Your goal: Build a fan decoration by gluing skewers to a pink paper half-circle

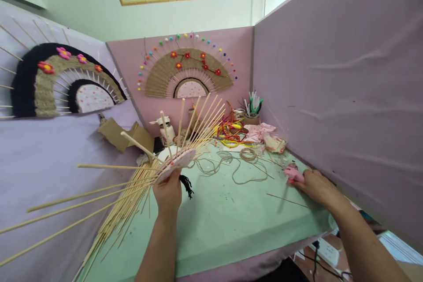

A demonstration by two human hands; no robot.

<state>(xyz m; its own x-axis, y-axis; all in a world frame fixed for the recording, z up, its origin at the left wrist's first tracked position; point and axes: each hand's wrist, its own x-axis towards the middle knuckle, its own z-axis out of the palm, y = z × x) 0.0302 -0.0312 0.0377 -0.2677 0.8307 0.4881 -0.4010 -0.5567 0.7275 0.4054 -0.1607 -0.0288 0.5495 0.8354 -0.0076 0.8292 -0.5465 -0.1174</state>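
My left hand (169,191) grips a pale half-round base (180,161) dotted with pink, from which several thin wooden sticks (109,167) fan out to the left and upward. A black tassel-like bundle of yarn (187,186) hangs beside that hand. Over at the table's right side, my right hand (313,185) is closed around the handle of a pink glue gun (294,173), its nozzle end turned left. Beneath the held fan lies a thick pile of loose sticks (122,211).
Loops of twine (248,155) and a loose stick (287,200) lie on the green tablecloth (224,229). Behind are red and yellow pipe cleaners (231,130), a white-lidded jar (167,130) and a tool holder (253,116). Finished fans (190,70) hang on the partition. A power strip (325,253) sits lower right.
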